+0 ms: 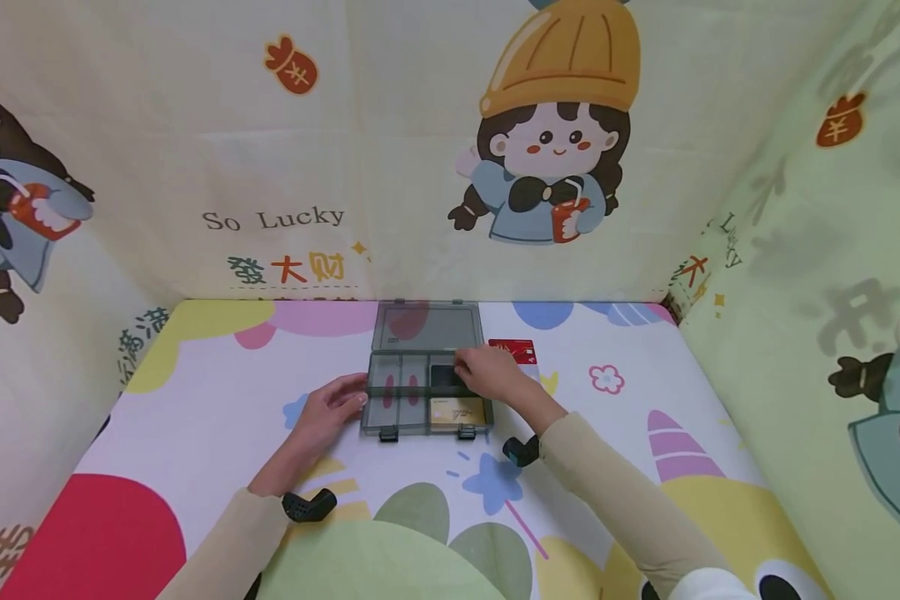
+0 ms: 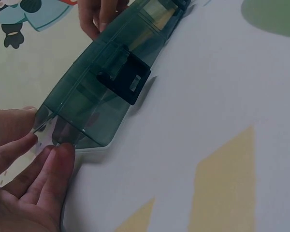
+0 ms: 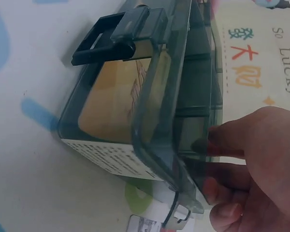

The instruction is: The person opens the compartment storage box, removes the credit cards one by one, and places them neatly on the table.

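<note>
A translucent grey-green compartment box (image 1: 412, 392) lies on the table with its lid (image 1: 427, 327) raised at the back. My left hand (image 1: 333, 408) holds the box's left side; in the left wrist view its thumb is at the upper rim and its fingers (image 2: 63, 159) touch the end wall. My right hand (image 1: 487, 372) reaches into the back right compartment, fingers bent at the edge of a black card (image 1: 442, 377) there. It seems to pinch this card, though the fingertips are partly hidden. A gold-coloured card (image 1: 457, 412) lies in the front right compartment.
A red card (image 1: 521, 350) lies on the table right of the box, partly behind my right hand. Two black latches (image 1: 388, 434) stick out from the box's front. A printed cloth wall (image 1: 412, 167) rises behind the table.
</note>
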{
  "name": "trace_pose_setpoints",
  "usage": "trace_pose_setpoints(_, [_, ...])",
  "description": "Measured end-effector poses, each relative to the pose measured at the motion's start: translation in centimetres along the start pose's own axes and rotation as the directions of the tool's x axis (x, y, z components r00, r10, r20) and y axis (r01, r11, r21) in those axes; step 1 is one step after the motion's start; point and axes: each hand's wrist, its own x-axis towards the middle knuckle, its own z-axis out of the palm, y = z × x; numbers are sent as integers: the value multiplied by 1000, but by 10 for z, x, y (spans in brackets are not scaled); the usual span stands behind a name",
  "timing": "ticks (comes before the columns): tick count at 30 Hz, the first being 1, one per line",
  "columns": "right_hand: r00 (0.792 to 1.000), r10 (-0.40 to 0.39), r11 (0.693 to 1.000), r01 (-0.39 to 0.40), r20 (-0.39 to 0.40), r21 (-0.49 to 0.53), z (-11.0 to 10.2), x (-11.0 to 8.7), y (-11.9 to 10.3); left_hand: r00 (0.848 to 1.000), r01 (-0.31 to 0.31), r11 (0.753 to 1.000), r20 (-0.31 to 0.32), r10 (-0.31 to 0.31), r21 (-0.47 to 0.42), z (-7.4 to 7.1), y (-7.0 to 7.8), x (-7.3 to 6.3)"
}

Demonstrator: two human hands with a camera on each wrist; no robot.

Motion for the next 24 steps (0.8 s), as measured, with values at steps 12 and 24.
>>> trace_pose_setpoints(12, [1000, -16, 994, 17, -9, 106, 8, 0, 6, 1000, 0, 1000, -2, 0, 1, 1, -3, 0])
trace_pose_setpoints(24, [1000, 18, 998, -17, -17, 54, 9, 4, 5, 1000, 19, 1000, -9, -19, 4, 1, 1, 0])
